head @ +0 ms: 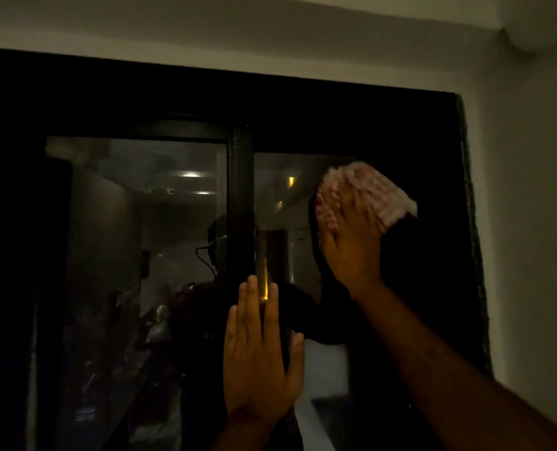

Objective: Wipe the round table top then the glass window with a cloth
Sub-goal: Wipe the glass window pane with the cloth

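Observation:
A dark glass window (160, 242) in a black frame fills most of the view. My right hand (352, 242) is raised high on the right pane and presses a fluffy pink cloth (378, 190) flat against the glass. My left hand (257, 356) lies flat on the glass lower down, by the black centre bar (240, 203), fingers straight and spread, holding nothing. The round table is out of view.
The room is dim. A pale wall (531, 222) runs along the right of the frame and a light ceiling strip (270, 34) lies above it. The glass reflects indoor lights and a person's dark outline.

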Demonstrator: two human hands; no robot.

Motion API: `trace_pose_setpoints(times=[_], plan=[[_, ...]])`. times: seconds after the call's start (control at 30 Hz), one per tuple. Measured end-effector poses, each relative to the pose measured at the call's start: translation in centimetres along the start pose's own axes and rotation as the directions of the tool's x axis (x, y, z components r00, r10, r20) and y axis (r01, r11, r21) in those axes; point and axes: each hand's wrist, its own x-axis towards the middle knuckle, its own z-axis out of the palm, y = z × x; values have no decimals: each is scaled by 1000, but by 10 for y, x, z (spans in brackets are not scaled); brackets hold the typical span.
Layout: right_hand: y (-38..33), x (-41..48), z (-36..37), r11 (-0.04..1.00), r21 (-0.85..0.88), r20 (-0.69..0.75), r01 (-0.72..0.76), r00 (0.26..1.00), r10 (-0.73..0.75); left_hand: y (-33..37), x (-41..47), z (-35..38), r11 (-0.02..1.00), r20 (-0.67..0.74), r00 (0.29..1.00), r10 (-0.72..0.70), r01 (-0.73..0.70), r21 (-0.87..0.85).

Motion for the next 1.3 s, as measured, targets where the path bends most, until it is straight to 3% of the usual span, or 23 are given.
trace_pose_setpoints(times=[0.07,0.17,0.27,0.4,0.47,0.57,0.67,0.73,0.87,0.93,1.0,1.1,1.17,1.2,1.3], plan=[[-20,26,9,1000,-20,74,1,997,1,1,0,-1,1000,8,1000,2,-2,-1],[-43,2,32,972,-6,182,236,956,-231,0,-2,-1,1000,18,1000,-4,3,13],[-51,-53,41,929,47,194,368,908,-370,-1,-1,-2,1000,-9,1000,-6,6,-7],[-18,-143,32,851,155,349,502,778,-522,0,1,-4,999,-18,1000,-6,5,-34],[10,-149,18,837,167,342,521,765,-545,-1,1,-6,997,-37,999,1,-4,-76],[37,-104,-4,906,59,305,420,856,-417,1,1,-8,994,-28,1000,-11,8,-108],[40,-32,-10,984,-20,134,175,976,-171,4,3,-11,995,-11,1000,-9,8,-102],[29,16,-10,1000,19,69,20,997,-22,3,5,-12,994,-17,1000,-1,0,-106],[1,60,-4,995,42,38,-89,995,87,-2,6,-9,993,-50,999,12,-17,-116],[-4,53,-2,999,37,43,11,999,-13,-2,6,-7,992,-38,999,1,-6,-126],[-11,31,2,971,28,117,239,964,-240,0,5,-6,993,-24,1000,-3,0,-119],[-14,-15,10,795,45,257,605,762,-594,1,7,-8,995,-11,1000,-8,7,-104],[1,-35,8,711,100,272,696,668,-693,1,6,-9,995,-3,1000,-13,13,-95],[11,-41,4,707,91,289,701,661,-692,0,7,-9,995,-11,1000,-11,10,-94],[41,-56,-8,831,-20,315,557,792,-523,3,2,-7,996,-7,1000,-23,22,-88]])
